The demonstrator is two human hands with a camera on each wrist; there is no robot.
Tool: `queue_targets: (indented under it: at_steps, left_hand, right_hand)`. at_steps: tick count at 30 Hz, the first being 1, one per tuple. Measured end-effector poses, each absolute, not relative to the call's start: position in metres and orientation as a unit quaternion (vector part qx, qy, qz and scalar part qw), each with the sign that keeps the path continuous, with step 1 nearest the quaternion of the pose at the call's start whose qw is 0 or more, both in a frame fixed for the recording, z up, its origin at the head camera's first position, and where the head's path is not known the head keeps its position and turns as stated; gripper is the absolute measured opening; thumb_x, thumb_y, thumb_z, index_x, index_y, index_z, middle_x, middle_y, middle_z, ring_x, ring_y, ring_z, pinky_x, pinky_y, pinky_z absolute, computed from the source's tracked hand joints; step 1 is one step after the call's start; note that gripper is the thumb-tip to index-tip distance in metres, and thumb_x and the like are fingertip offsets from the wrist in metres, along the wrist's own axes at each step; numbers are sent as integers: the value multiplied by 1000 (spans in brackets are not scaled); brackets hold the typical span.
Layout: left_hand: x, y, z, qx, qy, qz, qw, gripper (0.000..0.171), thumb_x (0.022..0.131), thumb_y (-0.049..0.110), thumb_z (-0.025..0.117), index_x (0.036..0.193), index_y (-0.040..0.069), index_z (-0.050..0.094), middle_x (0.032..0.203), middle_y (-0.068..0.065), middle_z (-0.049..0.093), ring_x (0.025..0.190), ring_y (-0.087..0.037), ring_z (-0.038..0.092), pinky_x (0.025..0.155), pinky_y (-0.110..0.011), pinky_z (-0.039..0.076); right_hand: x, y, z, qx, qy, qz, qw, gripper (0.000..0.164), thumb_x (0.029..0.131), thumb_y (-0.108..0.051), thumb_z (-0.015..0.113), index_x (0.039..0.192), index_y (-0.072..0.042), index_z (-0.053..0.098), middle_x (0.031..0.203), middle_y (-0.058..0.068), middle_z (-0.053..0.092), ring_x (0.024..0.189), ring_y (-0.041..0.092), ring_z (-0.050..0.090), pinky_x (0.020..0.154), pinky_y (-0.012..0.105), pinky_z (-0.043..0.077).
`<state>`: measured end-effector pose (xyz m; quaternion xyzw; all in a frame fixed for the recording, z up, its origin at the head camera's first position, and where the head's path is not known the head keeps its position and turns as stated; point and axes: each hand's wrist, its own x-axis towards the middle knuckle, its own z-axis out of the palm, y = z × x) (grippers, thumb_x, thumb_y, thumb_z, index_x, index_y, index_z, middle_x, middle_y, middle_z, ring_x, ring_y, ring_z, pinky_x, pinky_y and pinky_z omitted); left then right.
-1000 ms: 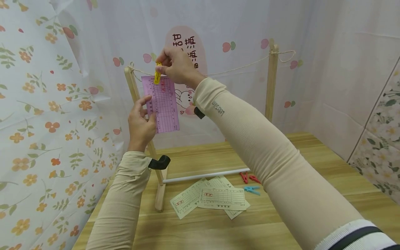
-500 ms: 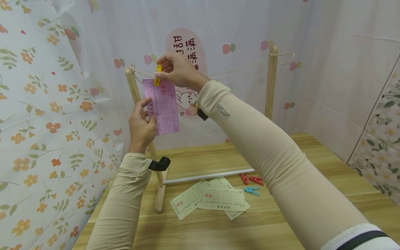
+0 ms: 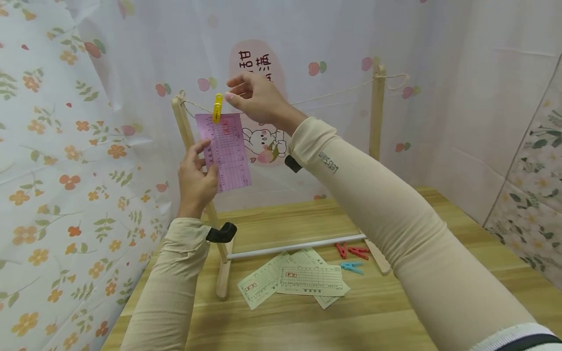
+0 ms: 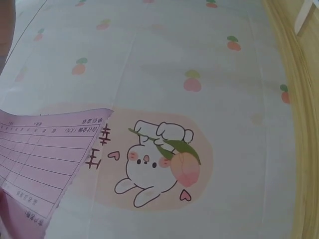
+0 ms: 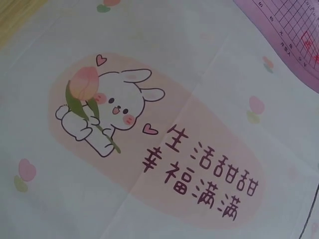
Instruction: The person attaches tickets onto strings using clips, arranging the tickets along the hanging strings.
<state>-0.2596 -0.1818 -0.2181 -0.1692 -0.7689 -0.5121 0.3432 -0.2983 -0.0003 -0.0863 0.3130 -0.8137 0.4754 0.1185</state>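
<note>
A pink printed receipt slip [image 3: 230,158] hangs upright at the left end of the string [image 3: 338,91]. A yellow clothespin [image 3: 217,108] sits over its top edge. My left hand [image 3: 197,183] holds the slip by its left edge, thumb and fingers at the paper. Just right of the clothespin, my right hand [image 3: 261,100] is apart from it, its fingers loosely bent around nothing. The left wrist view shows the slip's lower part [image 4: 45,154]; in the right wrist view a piece of the pink slip [image 5: 294,35] enters at the top right corner.
Wooden posts [image 3: 376,117] carry the string, with a white rod [image 3: 294,247] between their feet. Several pale green slips [image 3: 309,280] overlap on the wooden table [image 3: 351,321]. Red clothespins [image 3: 341,250] and a blue clothespin [image 3: 352,267] lie to their right.
My right hand has let go of the yellow clothespin and moved a little right. The clothespin stays on the slip's top edge. My left hand keeps its hold.
</note>
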Motion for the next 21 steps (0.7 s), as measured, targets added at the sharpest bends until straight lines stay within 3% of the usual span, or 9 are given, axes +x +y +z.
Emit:
queue_targets:
  at_steps: [10, 21]
  left_hand:
    - [-257, -186, -220, -177, -770, -505, 347, 54, 80, -12, 51, 129, 11, 47, 127, -4, 47, 91, -23, 60, 64, -24, 53]
    - [-251, -189, -230, -180, -778, -506, 326, 55, 79, 1, 64, 130, 10, 45, 127, -6, 47, 94, -23, 59, 68, -22, 52]
  right_hand:
    - [-291, 23, -100, 334, -763, 543, 112, 31, 91, -12, 53, 122, -8, 50, 118, 2, 55, 103, 11, 53, 86, 23, 44]
    - [-275, 51, -121, 367, -713, 584, 129, 28, 91, -1, 46, 119, 1, 49, 113, 11, 57, 102, 20, 55, 85, 31, 46]
